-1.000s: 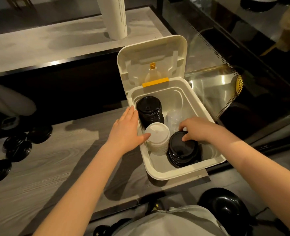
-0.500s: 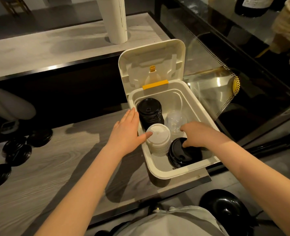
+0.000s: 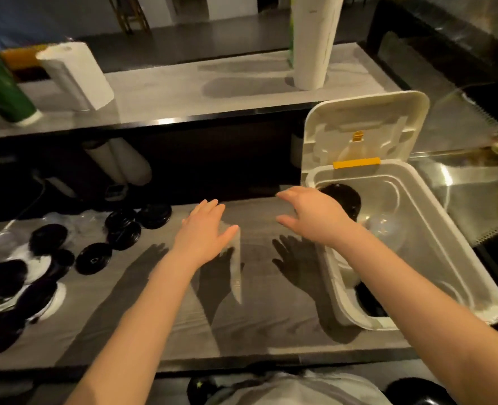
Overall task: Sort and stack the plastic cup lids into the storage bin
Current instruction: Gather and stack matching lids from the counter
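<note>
Loose black lids (image 3: 94,257) lie scattered at the counter's (image 3: 271,317) left, well apart from the open storage bin (image 3: 458,247) at the right, which holds a black stack (image 3: 344,197) and a clear dome lid (image 3: 385,226). Between them I see my left hand (image 3: 204,235) and right hand (image 3: 312,214), fingers spread, holding nothing.

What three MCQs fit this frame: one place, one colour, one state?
1. Where do the loose black lids lie?
A. On the upper shelf
B. On the wooden counter, left of the left hand
C. On the floor
2. What colour is the latch strip on the storage bin?
A. Red
B. Yellow
C. Blue
3. How is the bin lid?
A. Shut
B. Off, flat on the counter
C. Open, standing up
1 B: they lie scattered over the counter's left end.
2 B: the strip at the far rim is yellow.
3 C: it stands upright behind the bin.
</note>
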Tool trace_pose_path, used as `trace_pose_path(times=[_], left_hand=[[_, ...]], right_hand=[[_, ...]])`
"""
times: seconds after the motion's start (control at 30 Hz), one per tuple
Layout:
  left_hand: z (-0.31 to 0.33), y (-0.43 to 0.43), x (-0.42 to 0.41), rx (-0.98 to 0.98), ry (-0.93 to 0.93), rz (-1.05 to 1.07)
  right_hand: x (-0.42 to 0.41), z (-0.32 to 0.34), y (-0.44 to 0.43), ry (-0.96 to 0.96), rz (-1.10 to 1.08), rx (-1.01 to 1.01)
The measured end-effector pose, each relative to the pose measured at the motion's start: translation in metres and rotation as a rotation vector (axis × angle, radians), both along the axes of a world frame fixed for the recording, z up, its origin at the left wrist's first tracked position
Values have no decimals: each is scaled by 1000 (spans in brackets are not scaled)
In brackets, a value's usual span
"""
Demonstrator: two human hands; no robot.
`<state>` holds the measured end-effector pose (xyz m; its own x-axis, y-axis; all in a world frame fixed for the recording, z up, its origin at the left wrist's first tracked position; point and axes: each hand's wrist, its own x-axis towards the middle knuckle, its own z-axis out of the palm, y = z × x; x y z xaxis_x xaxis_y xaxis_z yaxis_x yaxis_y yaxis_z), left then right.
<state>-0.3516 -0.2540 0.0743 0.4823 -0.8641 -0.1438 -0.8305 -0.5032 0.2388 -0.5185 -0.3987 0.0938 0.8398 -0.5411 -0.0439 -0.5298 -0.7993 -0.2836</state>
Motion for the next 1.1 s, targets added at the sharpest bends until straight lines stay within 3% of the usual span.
trace_pose_path(times=[0.53, 0.83, 1.1], left_hand=[[-76, 177, 182, 129, 129, 334], [-94, 277, 267, 97, 34, 470], [-111, 310, 305, 319, 185, 454]], right_hand=[[223, -59, 141, 199, 208, 139], [327, -102, 225, 349, 275, 239], [404, -128, 262, 342, 372, 169]])
